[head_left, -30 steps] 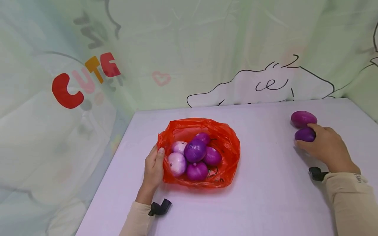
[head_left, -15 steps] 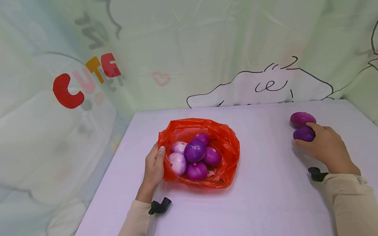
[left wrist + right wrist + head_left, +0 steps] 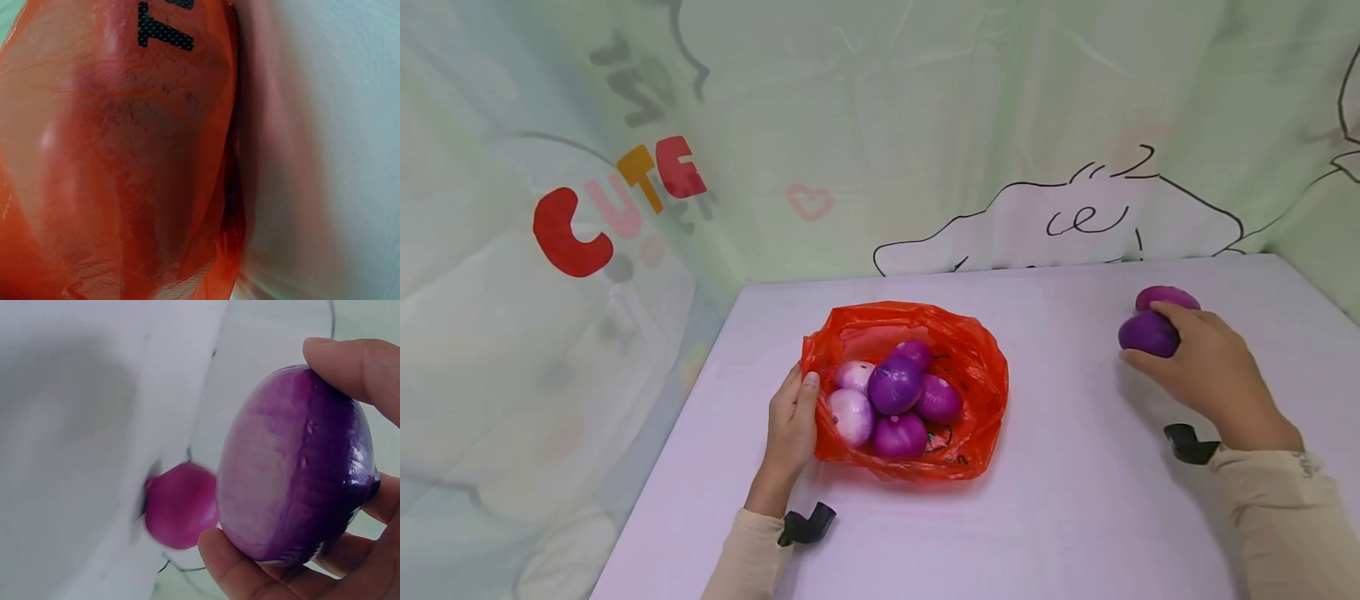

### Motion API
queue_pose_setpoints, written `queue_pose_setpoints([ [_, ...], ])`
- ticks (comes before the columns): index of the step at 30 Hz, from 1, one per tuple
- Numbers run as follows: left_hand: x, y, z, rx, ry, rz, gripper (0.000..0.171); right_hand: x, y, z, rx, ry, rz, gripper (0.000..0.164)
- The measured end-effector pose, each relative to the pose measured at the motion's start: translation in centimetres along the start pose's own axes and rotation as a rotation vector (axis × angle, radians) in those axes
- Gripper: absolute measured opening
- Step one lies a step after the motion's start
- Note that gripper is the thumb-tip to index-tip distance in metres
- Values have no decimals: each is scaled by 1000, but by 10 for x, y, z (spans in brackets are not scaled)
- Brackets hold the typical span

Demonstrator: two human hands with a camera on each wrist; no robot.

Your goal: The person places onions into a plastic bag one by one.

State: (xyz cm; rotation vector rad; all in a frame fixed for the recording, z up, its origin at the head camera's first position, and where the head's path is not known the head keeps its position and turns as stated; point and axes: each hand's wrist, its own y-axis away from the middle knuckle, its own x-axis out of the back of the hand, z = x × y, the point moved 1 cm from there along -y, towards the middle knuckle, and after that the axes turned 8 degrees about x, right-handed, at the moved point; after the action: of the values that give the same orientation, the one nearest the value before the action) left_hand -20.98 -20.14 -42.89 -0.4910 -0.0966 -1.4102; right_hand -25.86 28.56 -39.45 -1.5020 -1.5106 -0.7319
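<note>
My right hand (image 3: 1213, 371) grips a glossy purple onion (image 3: 1150, 334) between thumb and fingers at the right of the table. In the right wrist view this onion (image 3: 297, 469) shows a pale patch on one side, and its tip points toward the palm. Behind it a second, pinker onion (image 3: 1167, 297) lies on the table. At centre left stands a red plastic bag (image 3: 988, 367) with its mouth spread wide. Several onions (image 3: 896, 384) are heaped inside, some dark purple, some whitish. My left hand (image 3: 792, 421) holds the bag's left side; in the left wrist view, red plastic (image 3: 125, 156) fills much of the picture.
A white table (image 3: 1060, 500) carries everything. Behind it hangs a pale green printed curtain (image 3: 925, 125), which continues along the left side. A small black wrist camera (image 3: 808, 525) juts out from each sleeve.
My right hand has lifted the dark purple onion and moved it slightly left, away from the pinker one. The left hand and the bag have stayed in place.
</note>
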Motion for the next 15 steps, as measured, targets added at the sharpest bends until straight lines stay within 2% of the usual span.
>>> queue_pose_setpoints([
  [15,0,1,2,5,-9,5,45,5,6,-69,211,-36,134,80],
])
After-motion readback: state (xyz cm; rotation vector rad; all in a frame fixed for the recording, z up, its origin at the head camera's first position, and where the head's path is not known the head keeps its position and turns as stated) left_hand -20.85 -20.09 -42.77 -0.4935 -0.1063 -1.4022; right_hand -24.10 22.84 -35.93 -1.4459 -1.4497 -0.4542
